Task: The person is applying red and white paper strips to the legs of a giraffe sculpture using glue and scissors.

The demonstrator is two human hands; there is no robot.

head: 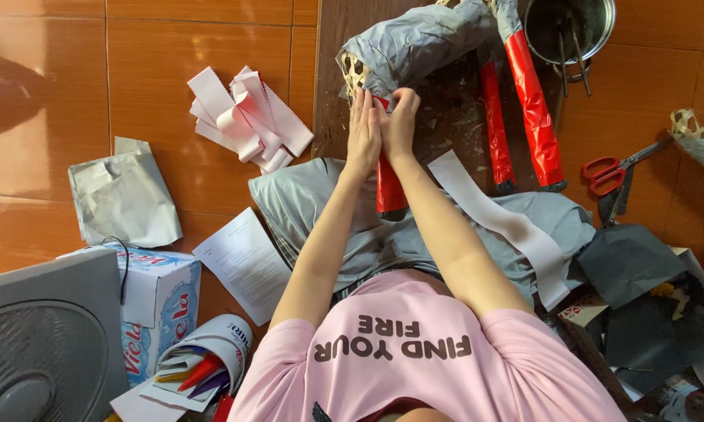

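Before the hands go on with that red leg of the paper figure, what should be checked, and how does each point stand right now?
1. Both hands on the leg: left hand and right hand press together at the top of the front red leg. Ok.
2. Leg upright: roughly, leaning slightly. Ok.
3. Joint under the fingers: hidden. Cannot tell.
4. White paper strip within reach: lies beside the right arm. Ok.
5. Red scissors at hand: off to the right on the floor, out of immediate reach. Not ok.

Left hand [363, 134] and right hand [399, 123] pressed together; arms outstretched.
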